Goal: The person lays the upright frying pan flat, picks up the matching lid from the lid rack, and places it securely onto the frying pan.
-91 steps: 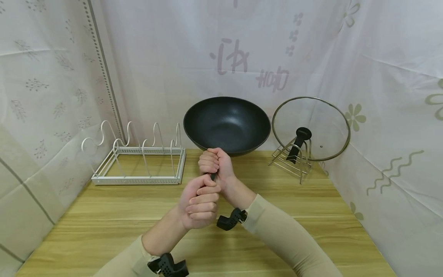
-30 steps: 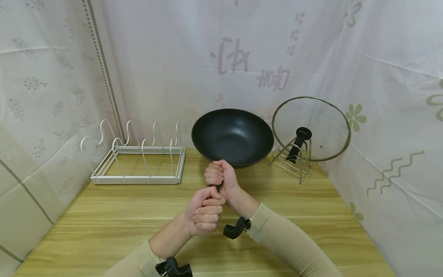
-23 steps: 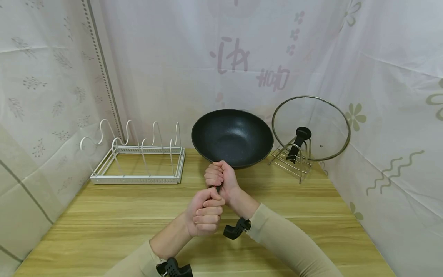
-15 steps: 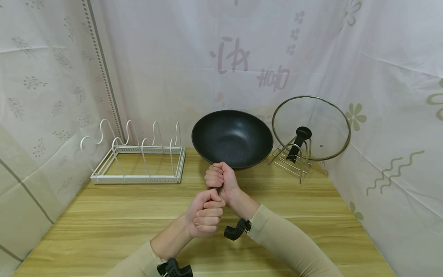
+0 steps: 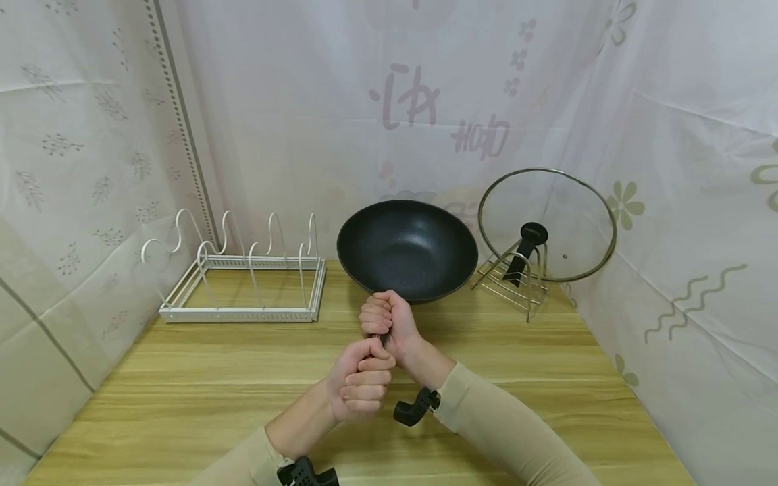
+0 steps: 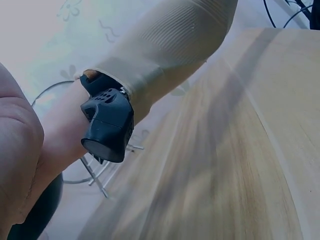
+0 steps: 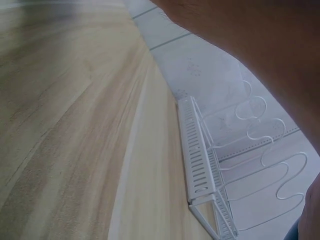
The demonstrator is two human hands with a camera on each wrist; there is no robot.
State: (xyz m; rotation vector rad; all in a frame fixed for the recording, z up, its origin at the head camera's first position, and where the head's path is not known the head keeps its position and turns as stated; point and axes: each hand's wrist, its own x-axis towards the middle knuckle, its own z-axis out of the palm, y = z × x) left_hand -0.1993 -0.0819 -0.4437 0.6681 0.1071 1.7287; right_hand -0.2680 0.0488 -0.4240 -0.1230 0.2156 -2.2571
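A black wok [image 5: 407, 246] is in the middle of the head view, its hollow tilted toward me. Both hands grip its handle [image 5: 381, 339], one behind the other, and a short dark piece with red shows between them. My right hand [image 5: 392, 324] holds the part nearer the bowl. Closer to me, my left hand [image 5: 361, 385] is wrapped round the handle's end. Fingers cover most of the handle. Whether the wok's underside touches the table cannot be told. In the left wrist view, a dark edge of the wok [image 6: 44, 210] shows below the right forearm.
To the left stands a white rack [image 5: 243, 315] with curved wire dividers, also in the right wrist view. At right, a glass lid [image 5: 577, 223] with a black handle leans upright in a small wire stand [image 5: 529, 297], close to the wok's rim. Printed curtains [image 5: 292, 135] hang behind the wooden table [image 5: 243, 378].
Both hands have brought the wok down and toward me, and slightly right, over three seconds. In the last half second it sinks a little more. Rack and lid have stayed put.
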